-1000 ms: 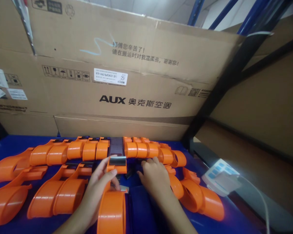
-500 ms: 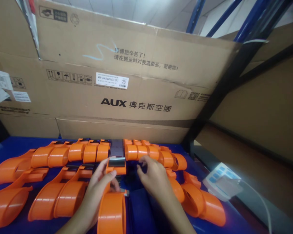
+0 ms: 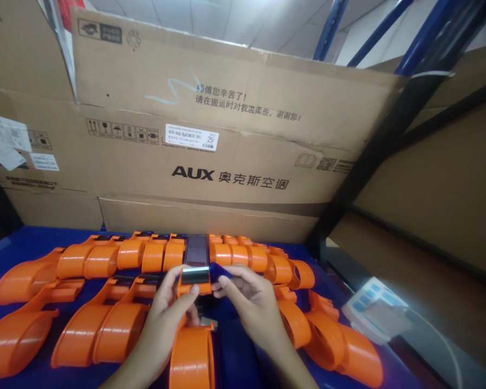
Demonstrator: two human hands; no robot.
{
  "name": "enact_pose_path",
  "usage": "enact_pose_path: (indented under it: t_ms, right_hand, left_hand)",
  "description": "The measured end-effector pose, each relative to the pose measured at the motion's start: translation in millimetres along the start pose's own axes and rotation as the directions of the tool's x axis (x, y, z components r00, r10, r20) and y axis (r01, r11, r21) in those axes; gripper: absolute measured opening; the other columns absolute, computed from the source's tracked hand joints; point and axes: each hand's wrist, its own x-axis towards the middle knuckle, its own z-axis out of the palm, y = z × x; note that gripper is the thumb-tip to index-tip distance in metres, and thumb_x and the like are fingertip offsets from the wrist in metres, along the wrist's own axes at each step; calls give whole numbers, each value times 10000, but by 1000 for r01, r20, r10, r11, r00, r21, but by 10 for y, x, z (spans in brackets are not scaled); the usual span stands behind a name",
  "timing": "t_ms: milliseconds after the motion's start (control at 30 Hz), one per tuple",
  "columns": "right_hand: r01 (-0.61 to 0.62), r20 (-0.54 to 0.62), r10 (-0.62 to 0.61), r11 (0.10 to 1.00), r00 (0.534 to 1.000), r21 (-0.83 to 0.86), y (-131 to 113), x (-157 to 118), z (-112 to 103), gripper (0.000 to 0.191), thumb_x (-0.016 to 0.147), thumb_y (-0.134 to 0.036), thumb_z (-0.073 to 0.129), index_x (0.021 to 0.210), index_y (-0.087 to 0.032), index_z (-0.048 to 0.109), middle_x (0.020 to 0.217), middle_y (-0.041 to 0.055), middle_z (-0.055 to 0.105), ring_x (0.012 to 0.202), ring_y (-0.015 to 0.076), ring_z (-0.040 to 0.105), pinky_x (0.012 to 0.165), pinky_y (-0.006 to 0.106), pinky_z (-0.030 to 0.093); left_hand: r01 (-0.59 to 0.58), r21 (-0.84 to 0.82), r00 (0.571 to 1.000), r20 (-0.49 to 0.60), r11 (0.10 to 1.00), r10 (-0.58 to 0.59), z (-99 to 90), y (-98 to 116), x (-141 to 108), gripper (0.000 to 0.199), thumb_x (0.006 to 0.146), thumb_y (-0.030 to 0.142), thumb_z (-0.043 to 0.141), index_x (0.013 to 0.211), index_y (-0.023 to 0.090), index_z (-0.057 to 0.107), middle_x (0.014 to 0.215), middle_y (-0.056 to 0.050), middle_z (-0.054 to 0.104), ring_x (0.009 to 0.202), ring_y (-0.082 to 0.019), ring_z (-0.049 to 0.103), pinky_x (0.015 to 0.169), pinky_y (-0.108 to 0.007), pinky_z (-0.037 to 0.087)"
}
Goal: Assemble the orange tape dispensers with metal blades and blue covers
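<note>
An orange tape dispenser [image 3: 191, 356] stands upright in front of me, its head carrying a toothed metal blade [image 3: 195, 271] above a black strip. My left hand [image 3: 170, 302] is closed around that head, thumb across its front. Pinched in the fingers of my right hand [image 3: 253, 302] is a small dark blue plastic piece [image 3: 218, 272]. This piece is right beside the blade's right end; whether they touch I cannot tell. Below the head, a grey metal bit [image 3: 209, 323] shows partly.
Rows of orange tape dispensers [image 3: 119, 332] lie left and right on the blue table [image 3: 32, 237]. A dark strip [image 3: 196, 250] lies between the back rows. Behind stands a large cardboard panel [image 3: 227, 210]. A white device [image 3: 375, 310] with a cable sits at right, beside a dark rack post [image 3: 348, 183].
My right hand has moved left to the dispenser head, and the dark blue piece now shows in its fingers. My left hand keeps its hold. The whole view has shifted slightly.
</note>
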Motion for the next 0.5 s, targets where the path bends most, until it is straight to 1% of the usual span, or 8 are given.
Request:
enact_pose_path:
  t_ms: [133,267,333,433,500]
  right_hand:
    - [48,-16,-48,998,999,-39,6,-13,-3,258,888,-398,779,1071,-217,763,926,71,795,804,245,764,809,419,649]
    - [177,-35,-181,980,983,-94,-16,-5,-53,167,882,-376,772,962,-229,772,1001,80,762,925,247,738,883,405,619]
    - [209,-37,-212,975,977,-79,-30,4,-70,123,894,-354,755,927,-235,758,1017,74,733,958,242,724,908,396,598]
    - [211,-29,-213,976,977,-53,-42,14,-75,98,887,-317,765,877,-234,714,966,48,680,937,221,693,874,357,570]
    - [222,-20,-225,970,974,-99,-42,14,-71,130,876,-323,777,839,-230,695,892,27,626,868,197,638,798,317,543]
  left_hand:
    - [16,10,1000,24,1000,-16,-7,-6,1,399,849,439,773,1167,243,634,642,46,647,511,-131,582,565,-237,503]
    - [-5,9,1000,12,1000,5,4,-9,0,404,850,425,771,1180,239,630,635,46,626,520,-133,575,562,-239,498]
    - [-11,14,1000,0,1000,11,9,-15,-4,407,860,424,762,1193,237,621,644,44,624,527,-132,576,569,-241,500]
    - [-12,12,1000,-7,1000,12,14,-25,-6,411,866,429,760,1198,242,608,697,37,639,532,-121,571,578,-238,508]
    - [-13,5,1000,-4,1000,13,14,-29,-4,413,868,425,761,1204,248,600,702,41,631,532,-118,566,578,-235,509]
